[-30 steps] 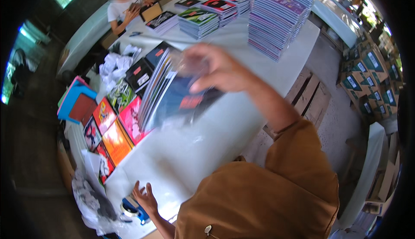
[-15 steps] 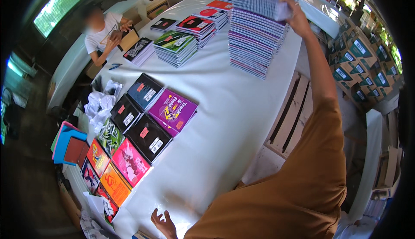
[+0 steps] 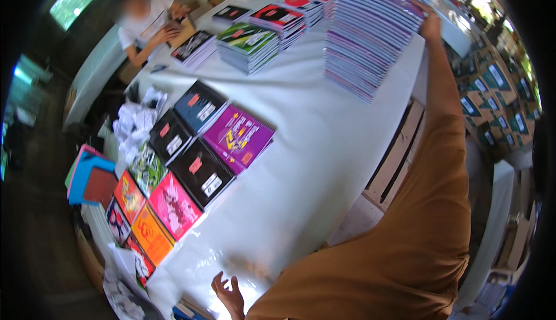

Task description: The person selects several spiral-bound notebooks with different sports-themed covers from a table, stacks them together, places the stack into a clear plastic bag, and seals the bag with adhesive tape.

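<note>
Tall notebook stack (image 3: 365, 42) touched by right grip (image 3: 430, 26), closure cannot be told; left grip (image 3: 230, 298) held wide, counter (image 3: 313, 146) seen below, purple notebook (image 3: 239, 138) well ahead.

White lettering (image 3: 241, 125) marks the purple notebook (image 3: 246, 140), while white labels (image 3: 209, 184) mark black notebooks (image 3: 202, 173) and brown cartons (image 3: 505, 95).

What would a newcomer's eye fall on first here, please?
Probably the tall stack of spiral-bound notebooks at the table's far right, with the right hand at its upper edge. Then perhaps the purple notebook left of centre, with the pink notebook and orange notebook lower left.
</note>
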Tool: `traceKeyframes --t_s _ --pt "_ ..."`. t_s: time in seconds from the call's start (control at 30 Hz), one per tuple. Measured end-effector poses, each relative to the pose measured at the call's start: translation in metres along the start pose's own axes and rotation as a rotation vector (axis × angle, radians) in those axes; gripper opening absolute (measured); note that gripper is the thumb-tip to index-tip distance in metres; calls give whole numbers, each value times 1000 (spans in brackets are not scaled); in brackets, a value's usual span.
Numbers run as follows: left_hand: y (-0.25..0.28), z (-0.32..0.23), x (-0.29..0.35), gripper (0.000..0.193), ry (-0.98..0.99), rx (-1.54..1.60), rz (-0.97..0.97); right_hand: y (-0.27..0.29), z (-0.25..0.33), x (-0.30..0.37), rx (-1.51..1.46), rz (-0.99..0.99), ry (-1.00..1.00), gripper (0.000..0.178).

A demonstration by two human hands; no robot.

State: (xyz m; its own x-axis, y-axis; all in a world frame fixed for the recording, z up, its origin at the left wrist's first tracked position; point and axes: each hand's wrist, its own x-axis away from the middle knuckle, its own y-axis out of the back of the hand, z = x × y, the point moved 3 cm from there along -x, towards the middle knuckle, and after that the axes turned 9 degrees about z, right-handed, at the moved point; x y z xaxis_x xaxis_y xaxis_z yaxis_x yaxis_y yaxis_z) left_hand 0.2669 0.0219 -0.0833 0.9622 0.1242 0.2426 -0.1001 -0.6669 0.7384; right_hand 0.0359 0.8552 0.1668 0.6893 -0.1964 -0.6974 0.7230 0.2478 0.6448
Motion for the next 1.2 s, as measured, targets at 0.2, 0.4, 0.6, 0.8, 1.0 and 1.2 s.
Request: traceKeyframes --t_s 0.2,0.4,0.6,0.8,1.0,1.2 --pt "14 -24 -6 37 98 70 -77 -10 147 56 448 -604 4 30" --pt "16 -105 -105 30 -287 44 -14 -268 335 137 -452 540 -121 37" --pt "-39 -168 -247 52 -341 -76 -13 -417 316 165 23 1034 -358 49" --pt "-104 -218 -286 69 48 -580 77 -396 246 173 -812 851 -506 35" --pt "54 -107 -327 19 -455 -515 -227 -236 394 159 -1067 530 -115 26" --pt "160 -41 -160 15 -598 481 -605 -194 518 282 -1301 539 795 10"
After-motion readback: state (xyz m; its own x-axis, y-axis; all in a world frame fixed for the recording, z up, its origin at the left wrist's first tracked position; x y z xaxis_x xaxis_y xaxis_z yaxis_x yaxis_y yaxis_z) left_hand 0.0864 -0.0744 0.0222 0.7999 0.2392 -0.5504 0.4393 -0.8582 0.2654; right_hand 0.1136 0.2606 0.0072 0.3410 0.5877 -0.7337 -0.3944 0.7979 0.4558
